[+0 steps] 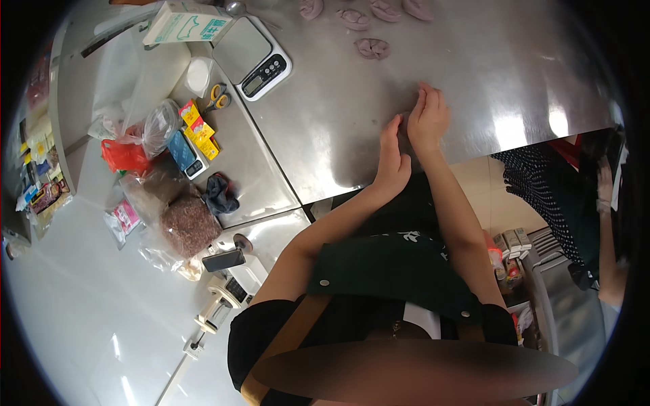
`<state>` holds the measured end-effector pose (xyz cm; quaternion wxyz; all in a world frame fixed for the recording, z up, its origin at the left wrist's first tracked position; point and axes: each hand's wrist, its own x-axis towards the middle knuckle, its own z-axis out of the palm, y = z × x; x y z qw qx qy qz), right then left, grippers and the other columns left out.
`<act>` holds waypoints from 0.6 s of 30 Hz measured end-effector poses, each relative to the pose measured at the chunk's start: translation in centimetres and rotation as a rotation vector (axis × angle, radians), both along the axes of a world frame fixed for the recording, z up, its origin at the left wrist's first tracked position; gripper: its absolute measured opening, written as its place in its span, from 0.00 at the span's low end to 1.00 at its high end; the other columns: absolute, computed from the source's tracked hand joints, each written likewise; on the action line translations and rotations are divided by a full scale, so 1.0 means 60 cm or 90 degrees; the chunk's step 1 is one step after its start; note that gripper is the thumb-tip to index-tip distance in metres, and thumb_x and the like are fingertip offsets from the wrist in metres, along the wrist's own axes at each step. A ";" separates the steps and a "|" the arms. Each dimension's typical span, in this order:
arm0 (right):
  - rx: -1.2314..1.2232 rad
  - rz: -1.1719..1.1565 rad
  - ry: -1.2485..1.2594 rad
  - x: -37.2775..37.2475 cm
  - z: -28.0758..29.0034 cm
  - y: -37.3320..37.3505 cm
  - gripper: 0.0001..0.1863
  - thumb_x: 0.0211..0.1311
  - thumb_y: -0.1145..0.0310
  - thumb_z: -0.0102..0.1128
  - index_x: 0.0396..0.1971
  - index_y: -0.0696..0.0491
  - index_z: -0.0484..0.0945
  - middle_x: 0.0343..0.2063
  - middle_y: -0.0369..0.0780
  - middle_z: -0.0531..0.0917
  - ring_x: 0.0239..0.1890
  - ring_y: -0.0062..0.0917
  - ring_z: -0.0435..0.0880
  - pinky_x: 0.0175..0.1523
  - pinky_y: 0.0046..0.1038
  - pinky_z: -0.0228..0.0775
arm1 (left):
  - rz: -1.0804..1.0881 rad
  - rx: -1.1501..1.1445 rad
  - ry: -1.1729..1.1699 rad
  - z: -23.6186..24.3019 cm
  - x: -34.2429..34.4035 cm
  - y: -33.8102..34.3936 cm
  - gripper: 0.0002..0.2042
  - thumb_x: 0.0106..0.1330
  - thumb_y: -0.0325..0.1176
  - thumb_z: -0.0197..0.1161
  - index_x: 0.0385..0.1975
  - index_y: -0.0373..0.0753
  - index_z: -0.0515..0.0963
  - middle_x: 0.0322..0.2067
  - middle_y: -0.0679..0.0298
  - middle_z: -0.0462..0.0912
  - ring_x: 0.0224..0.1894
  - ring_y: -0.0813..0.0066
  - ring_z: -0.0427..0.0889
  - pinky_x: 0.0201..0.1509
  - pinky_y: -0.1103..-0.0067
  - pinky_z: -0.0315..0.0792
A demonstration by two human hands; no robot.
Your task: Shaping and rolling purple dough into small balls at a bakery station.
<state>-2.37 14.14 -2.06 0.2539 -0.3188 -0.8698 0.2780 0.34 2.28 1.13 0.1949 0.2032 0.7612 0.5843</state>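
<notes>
My left hand [393, 162] is held on edge above the steel table [325, 115], close to its near edge. Its fingers are stretched out together, and its thumb stands apart. Just right of it and a little farther away, my right hand [430, 120] has its fingers bent inward toward the left one. Whatever may lie within those curled fingers is hidden. Several twisted pieces of pinkish-purple dough lie toward the far edge, and the nearest dough piece [372, 49] sits apart from the others.
Left on the table are a kitchen scale [264, 71], a milk carton [186, 26] and scissors [218, 98]. Past them lie yellow packets [198, 128], a red bag [125, 155] and a bag of brown grains [189, 227]. Another person's arm [608, 250] shows at far right.
</notes>
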 end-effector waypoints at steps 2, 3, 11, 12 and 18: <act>0.035 0.008 -0.001 0.005 -0.015 0.003 0.08 0.62 0.70 0.51 0.40 0.48 0.76 0.33 0.37 0.79 0.32 0.34 0.78 0.36 0.36 0.63 | 0.013 0.013 -0.026 -0.006 -0.004 0.000 0.35 0.47 0.12 0.40 0.63 0.29 0.50 0.62 0.48 0.54 0.67 0.56 0.54 0.71 0.69 0.47; 0.049 0.017 -0.012 0.006 -0.018 0.005 0.08 0.62 0.70 0.51 0.40 0.48 0.76 0.32 0.37 0.79 0.32 0.34 0.78 0.35 0.36 0.63 | 0.016 0.014 -0.025 -0.011 -0.010 -0.001 0.35 0.47 0.12 0.40 0.63 0.29 0.50 0.62 0.48 0.54 0.67 0.56 0.54 0.71 0.69 0.47; -0.030 -0.010 -0.018 0.003 0.001 0.006 0.09 0.60 0.71 0.52 0.39 0.49 0.76 0.31 0.37 0.79 0.30 0.35 0.78 0.35 0.36 0.64 | -0.016 0.003 -0.073 -0.008 -0.016 -0.001 0.34 0.48 0.14 0.43 0.63 0.29 0.52 0.61 0.45 0.56 0.65 0.52 0.55 0.70 0.68 0.48; -0.024 0.005 -0.009 0.002 0.011 0.003 0.09 0.60 0.71 0.52 0.39 0.49 0.76 0.31 0.38 0.79 0.30 0.36 0.78 0.35 0.36 0.65 | -0.016 0.001 -0.076 -0.001 -0.006 -0.003 0.34 0.48 0.14 0.43 0.63 0.29 0.52 0.61 0.45 0.56 0.65 0.52 0.55 0.70 0.68 0.48; 0.025 0.012 -0.010 0.021 -0.017 0.006 0.08 0.61 0.71 0.51 0.39 0.50 0.77 0.32 0.39 0.80 0.31 0.37 0.79 0.36 0.37 0.68 | 0.001 0.019 -0.030 -0.010 0.001 -0.003 0.34 0.49 0.14 0.43 0.62 0.29 0.52 0.61 0.45 0.57 0.65 0.51 0.56 0.69 0.68 0.48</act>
